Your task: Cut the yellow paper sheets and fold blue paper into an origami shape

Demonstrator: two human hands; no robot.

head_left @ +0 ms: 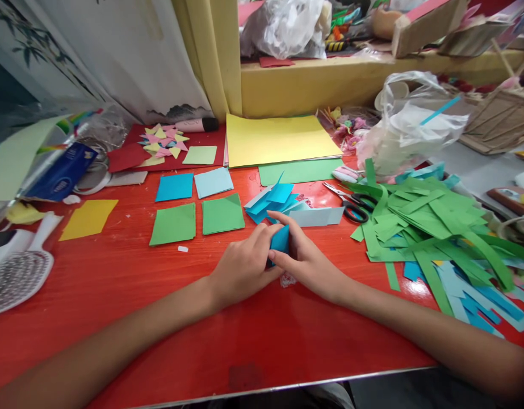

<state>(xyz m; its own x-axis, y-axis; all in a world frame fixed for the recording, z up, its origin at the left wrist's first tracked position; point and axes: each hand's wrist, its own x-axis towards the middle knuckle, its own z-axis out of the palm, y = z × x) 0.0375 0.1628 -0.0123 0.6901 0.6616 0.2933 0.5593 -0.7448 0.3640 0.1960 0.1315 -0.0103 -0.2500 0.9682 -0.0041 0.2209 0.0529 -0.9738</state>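
Observation:
Between my two hands is a small folded piece of blue paper (280, 241), held just above the red table (193, 346). My left hand (243, 261) closes round its left side, and part of the paper is hidden behind those fingers. From the right, my right hand (311, 257) grips it with thumb and fingers. Just beyond my hands lies a loose pile of folded blue papers (272, 200). A pale blue folded strip (315, 217) is beside that pile. Square stacks of green paper (223, 213) and a blue square (174, 187) lie to the left.
Black-handled scissors (356, 209) lie at right, against a heap of green paper strips (432, 216). Large yellow sheets (279, 138) are at the back. A white hairbrush (21, 272) and a yellow square (88, 219) lie at left. A plastic bag (410, 130) stands back right.

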